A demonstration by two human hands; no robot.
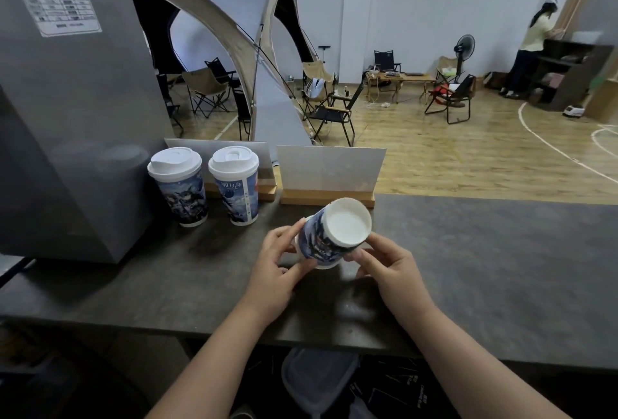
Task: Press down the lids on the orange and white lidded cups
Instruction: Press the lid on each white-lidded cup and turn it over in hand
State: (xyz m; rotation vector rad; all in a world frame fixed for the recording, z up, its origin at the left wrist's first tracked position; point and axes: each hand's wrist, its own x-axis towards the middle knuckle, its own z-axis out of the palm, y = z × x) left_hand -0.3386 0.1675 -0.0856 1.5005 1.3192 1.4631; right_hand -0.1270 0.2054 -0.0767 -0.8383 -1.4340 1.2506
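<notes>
Blue paper cup (317, 241): just in front of the wooden sign stand (329, 198), held up off the dark counter (485, 268). It is tipped over, so its white bottom faces up and its lid end points down.
Left hand (276, 268): in front of the sign stand, on the cup's left side. Its pointer finger and thumb are bent and pinch the cup near the lid end.
Right hand (389, 271): in front of the sign stand, on the cup's right side. Its bent fingers (363, 256) hold the cup low down, just under the white bottom.
Near lidded cup (238, 189): left of the sign stand, standing up, white lid on.
Far lidded cup (180, 189): further left of the sign stand, standing up, white lid on.
Grey machine (67, 117): far left of the sign stand, beside the far lidded cup.
</notes>
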